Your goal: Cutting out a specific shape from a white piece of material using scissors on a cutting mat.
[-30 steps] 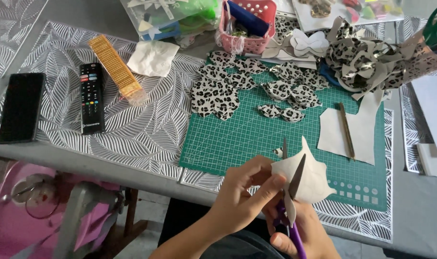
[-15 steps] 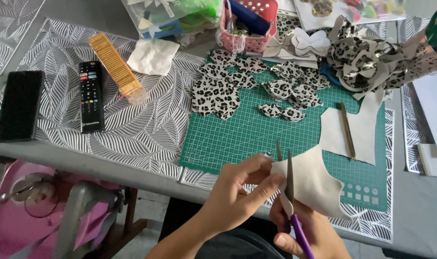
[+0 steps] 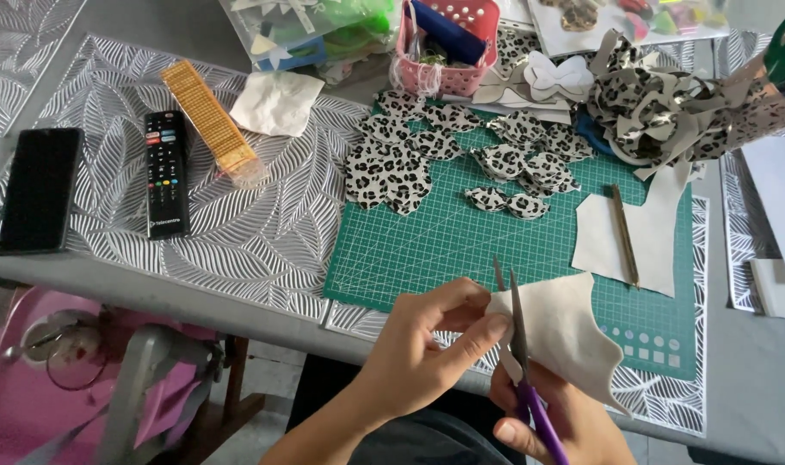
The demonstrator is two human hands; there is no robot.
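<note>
My left hand pinches the left edge of a cream piece of material with a wavy cut outline. My right hand grips purple-handled scissors, whose blades stand slightly apart and bite into that edge. Both hands hover over the near edge of a green cutting mat. Several leopard-print cut shapes lie at the far side of the mat.
A pink basket, a heap of leopard-print scraps, a cream offcut with a pencil, a black remote, a phone, a yellow strip and a tissue lie on the patterned placemats.
The cream piece has been turned and lowered in my left hand, and the scissors have shifted a little along its edge. The items on the table have not moved.
</note>
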